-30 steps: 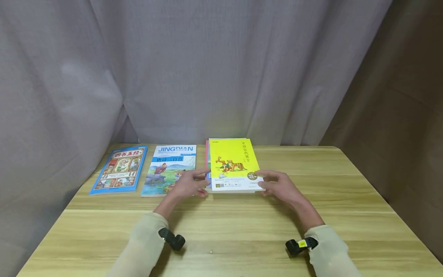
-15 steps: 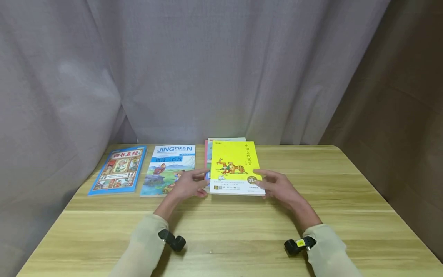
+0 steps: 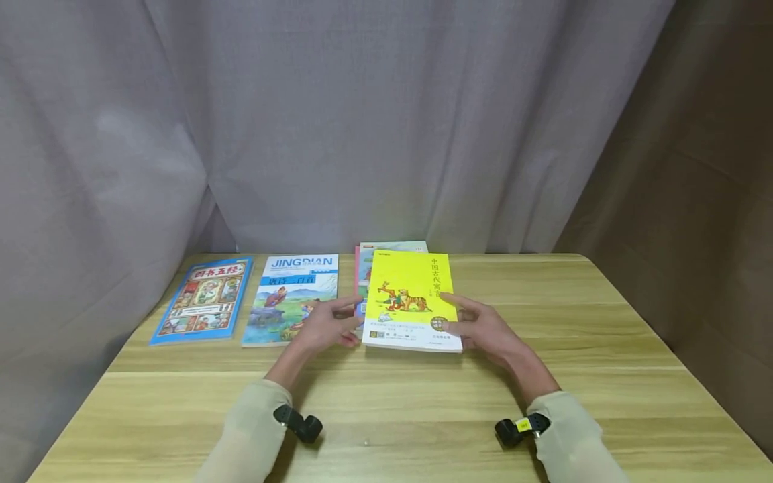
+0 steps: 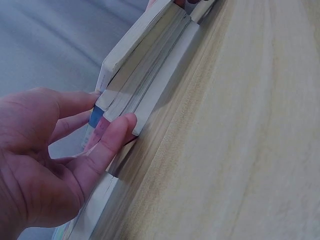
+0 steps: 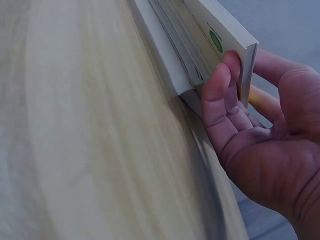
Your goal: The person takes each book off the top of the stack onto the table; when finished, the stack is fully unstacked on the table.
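My right hand [image 3: 488, 327] grips the right edge of a yellow book [image 3: 410, 282] with a tiger drawing, thumb on the cover, fingertips curled under its back cover in the right wrist view. The yellow book lies over a stack of books [image 4: 172, 72] and overhangs it toward me, its right side raised off the stack. My left hand [image 3: 326, 327] rests fairly straight fingers against the left side of the stack, touching blue and pink spines in the left wrist view. A pale green cover [image 3: 395, 246] shows behind the yellow book.
Left of the stack lies a JINGDIAN book [image 3: 296, 295], partly behind my left hand. Further left lies a blue-bordered book [image 3: 205, 298]. The wooden table [image 3: 386, 416] ends at a grey curtain [image 3: 374, 121] behind.
The yellow book has slid toward me and slightly right over the stack, baring more of the pale green cover. My right hand keeps hold; my left hand stays at the stack's left side.
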Motion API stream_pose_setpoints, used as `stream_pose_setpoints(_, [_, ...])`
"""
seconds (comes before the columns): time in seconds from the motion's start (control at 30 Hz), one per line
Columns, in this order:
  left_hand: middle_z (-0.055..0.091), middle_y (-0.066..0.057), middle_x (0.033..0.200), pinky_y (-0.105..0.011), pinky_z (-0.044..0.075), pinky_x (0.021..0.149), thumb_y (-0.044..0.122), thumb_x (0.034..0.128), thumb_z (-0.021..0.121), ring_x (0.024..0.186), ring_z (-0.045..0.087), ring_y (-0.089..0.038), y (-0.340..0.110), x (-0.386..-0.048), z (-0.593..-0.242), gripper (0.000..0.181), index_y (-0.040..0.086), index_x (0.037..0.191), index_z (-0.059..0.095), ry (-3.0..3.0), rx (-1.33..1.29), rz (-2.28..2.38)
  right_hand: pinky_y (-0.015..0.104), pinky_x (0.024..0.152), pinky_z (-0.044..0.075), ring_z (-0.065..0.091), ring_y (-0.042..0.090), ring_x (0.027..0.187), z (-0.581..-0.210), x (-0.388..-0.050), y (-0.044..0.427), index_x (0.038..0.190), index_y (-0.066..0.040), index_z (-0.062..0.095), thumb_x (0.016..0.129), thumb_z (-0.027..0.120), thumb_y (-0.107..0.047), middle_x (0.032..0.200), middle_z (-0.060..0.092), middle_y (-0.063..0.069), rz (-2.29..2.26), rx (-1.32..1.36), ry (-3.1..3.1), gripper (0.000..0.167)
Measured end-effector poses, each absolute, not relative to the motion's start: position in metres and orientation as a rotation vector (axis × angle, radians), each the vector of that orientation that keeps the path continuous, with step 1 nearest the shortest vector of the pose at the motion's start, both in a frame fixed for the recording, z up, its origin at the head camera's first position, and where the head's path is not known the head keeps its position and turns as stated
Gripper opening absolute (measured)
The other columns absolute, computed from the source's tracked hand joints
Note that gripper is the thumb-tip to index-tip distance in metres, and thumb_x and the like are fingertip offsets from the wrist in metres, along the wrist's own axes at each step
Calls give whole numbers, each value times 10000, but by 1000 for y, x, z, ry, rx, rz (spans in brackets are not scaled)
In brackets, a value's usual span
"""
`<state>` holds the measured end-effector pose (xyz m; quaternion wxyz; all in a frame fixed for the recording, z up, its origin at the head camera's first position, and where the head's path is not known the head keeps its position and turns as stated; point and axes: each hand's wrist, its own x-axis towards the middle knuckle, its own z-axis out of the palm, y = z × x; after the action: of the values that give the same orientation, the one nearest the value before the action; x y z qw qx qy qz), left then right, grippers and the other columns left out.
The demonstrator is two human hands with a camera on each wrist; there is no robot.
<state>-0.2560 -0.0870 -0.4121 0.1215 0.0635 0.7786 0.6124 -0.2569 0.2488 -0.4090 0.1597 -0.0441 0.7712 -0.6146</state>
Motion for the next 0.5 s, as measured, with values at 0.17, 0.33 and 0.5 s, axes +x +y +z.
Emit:
stream_pose_setpoints(0.17, [539,-339,1504,-370,673,720,83,1004,713,749,767,-235,-88,-255,-411,560,109,1541,553,2272,176,1797,348,830,643,774,247,950,-402,-255,254,1600,-159,478,926,834,-280,1344,680,249,-1646,-199,2352,771])
stream_pose_setpoints(0.33, [543,-340,1498,-371,673,722,91,1006,712,754,770,-244,-88,-256,-413,560,104,1542,550,2272,187,1794,288,832,609,763,209,967,-398,-254,261,1556,-144,543,901,856,-345,1384,670,243,-1580,-211,2446,753])
stream_pose_setpoints(0.5, [563,-337,1478,-372,673,715,99,1010,710,742,768,-231,-87,-257,-414,553,96,1540,551,2283,202,1784,291,829,620,771,218,985,-394,-251,268,1553,-153,549,887,870,-331,1437,650,238,-1603,-160,2440,760])
